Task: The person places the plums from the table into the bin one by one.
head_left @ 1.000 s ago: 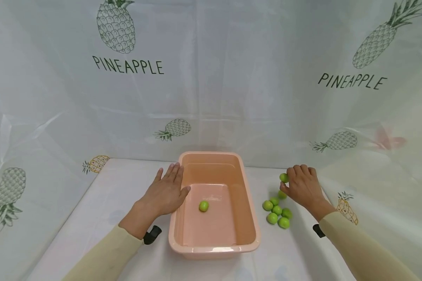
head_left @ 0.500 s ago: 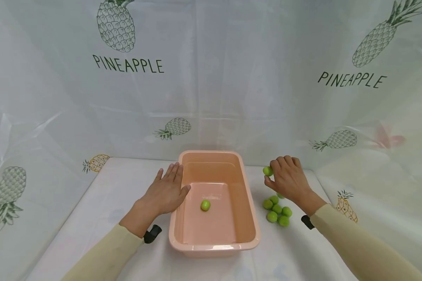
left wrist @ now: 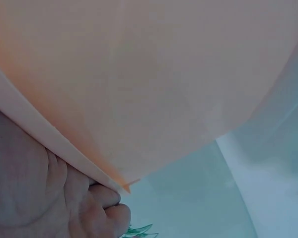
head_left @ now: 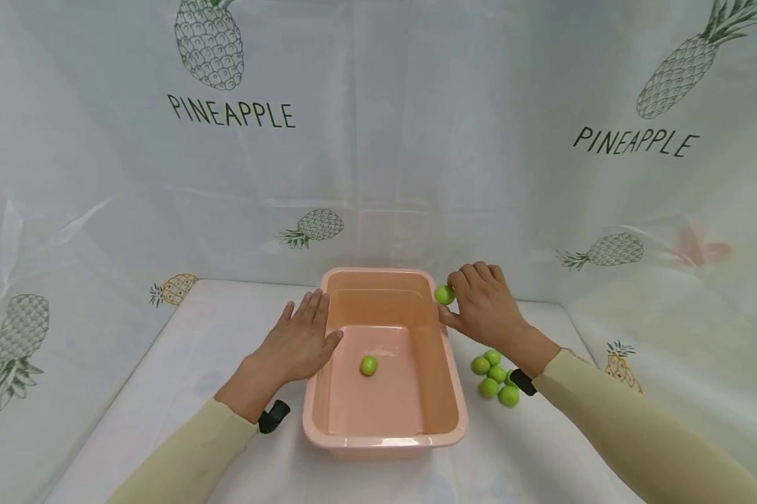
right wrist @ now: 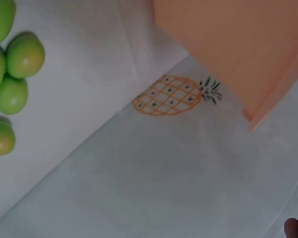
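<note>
A peach-coloured plastic basin (head_left: 384, 442) stands mid-table with one small round green fruit (head_left: 368, 365) on its floor. My left hand (head_left: 296, 341) lies with straight fingers along the basin's left rim; the left wrist view shows the palm (left wrist: 20, 173) against the rim from below. Between thumb and fingers my right hand (head_left: 484, 306) pinches another green fruit (head_left: 444, 295), held at the basin's right rim near the far corner. Just a sliver of that fruit and the fingertips (right wrist: 295, 229) show at the right wrist view's edge.
Several green fruits (head_left: 496, 374) sit in a cluster on the white-covered table (head_left: 227, 329), right of the basin and partly behind the right wrist. A pineapple-printed plastic sheet (head_left: 391, 140) hangs behind and at the sides. Each wrist wears a black strap (head_left: 274, 417).
My right hand has carried the pinched green fruit leftward from beyond the cluster to the basin's right rim. The fruit in the basin has shifted slightly. My left hand stays on the rim.
</note>
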`<state>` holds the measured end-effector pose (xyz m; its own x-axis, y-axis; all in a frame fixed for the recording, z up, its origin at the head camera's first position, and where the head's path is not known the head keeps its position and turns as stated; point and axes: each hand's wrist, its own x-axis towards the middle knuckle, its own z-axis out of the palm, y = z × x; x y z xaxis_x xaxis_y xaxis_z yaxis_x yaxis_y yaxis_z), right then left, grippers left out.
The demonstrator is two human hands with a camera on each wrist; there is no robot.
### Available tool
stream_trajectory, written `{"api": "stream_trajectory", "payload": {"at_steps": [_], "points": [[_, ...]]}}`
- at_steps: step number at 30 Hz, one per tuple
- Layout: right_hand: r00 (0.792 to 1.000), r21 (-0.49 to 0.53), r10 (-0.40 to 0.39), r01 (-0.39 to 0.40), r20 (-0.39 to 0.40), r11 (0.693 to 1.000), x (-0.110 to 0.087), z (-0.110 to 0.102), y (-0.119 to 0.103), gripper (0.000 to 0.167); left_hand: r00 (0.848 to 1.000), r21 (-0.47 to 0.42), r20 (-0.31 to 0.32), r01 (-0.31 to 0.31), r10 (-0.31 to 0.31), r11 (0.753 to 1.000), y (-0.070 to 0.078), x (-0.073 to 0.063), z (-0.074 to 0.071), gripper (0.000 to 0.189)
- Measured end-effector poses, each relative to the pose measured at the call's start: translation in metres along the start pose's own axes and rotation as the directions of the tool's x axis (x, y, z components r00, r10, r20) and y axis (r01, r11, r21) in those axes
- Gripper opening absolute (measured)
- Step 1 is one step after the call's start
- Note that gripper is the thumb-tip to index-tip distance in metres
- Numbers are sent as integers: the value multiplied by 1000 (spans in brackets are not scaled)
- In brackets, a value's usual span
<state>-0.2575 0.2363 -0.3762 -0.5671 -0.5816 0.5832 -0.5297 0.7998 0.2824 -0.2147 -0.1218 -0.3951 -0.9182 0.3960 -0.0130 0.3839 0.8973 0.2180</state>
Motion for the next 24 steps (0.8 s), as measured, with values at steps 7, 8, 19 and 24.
{"api": "stream_trajectory", "payload": {"at_steps": [7, 8, 19, 24], "points": [[997, 29, -64, 63, 39, 998, 18, 7, -31, 35, 1000, 6, 6, 1, -1, 1000, 0, -2, 0, 77], [996, 35, -74, 72, 49, 997, 20, 8, -34, 35, 1000, 5, 6, 3, -3, 1000, -1, -2, 0, 77], [979, 120, -100, 80, 179, 990, 31, 26, -59, 37, 1000, -18, -2, 1, -1, 1000, 1, -1, 1, 78], [971, 167, -99, 63, 218, 984, 36, 37, -66, 33, 1000, -14, -6, 4, -4, 1000, 1, -1, 1, 78]]}}
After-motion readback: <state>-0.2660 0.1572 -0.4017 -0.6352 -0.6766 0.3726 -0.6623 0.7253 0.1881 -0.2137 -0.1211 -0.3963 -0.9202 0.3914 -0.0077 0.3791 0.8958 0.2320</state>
